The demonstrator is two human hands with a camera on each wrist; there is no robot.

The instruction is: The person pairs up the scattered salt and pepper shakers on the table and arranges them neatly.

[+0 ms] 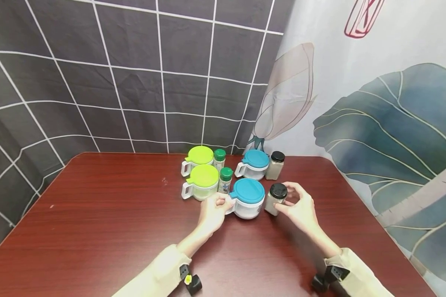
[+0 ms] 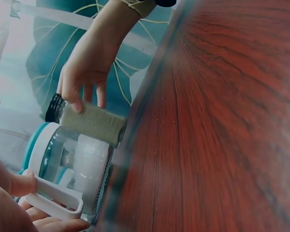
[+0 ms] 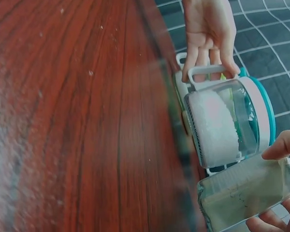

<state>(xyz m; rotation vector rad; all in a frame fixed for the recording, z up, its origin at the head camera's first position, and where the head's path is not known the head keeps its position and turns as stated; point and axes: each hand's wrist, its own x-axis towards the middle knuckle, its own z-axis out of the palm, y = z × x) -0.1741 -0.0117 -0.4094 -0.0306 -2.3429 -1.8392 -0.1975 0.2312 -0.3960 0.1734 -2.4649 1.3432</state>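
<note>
My left hand (image 1: 212, 211) pinches the white handle (image 2: 70, 199) of the nearer blue-lidded seasoning jar (image 1: 248, 192), thumb at the handle's top by the lid. White grains show through this jar's clear wall (image 3: 212, 128). Just to its right stands a square glass spice bottle (image 2: 93, 122) with a black cap (image 1: 278, 190) and pale powder inside. My right hand (image 1: 302, 209) holds that bottle between thumb and fingers, around its upper body. Both containers are upright on the table, side by side.
Behind them are another blue-lidded jar (image 1: 255, 164) and black-capped bottle (image 1: 274, 167). To the left stand two green-lidded jars (image 1: 203, 181) and two green-capped shakers (image 1: 225, 181). A dark grid curtain (image 1: 134, 95) and a leaf-patterned curtain (image 1: 375, 123) hang beyond the reddish-brown table (image 1: 115, 214).
</note>
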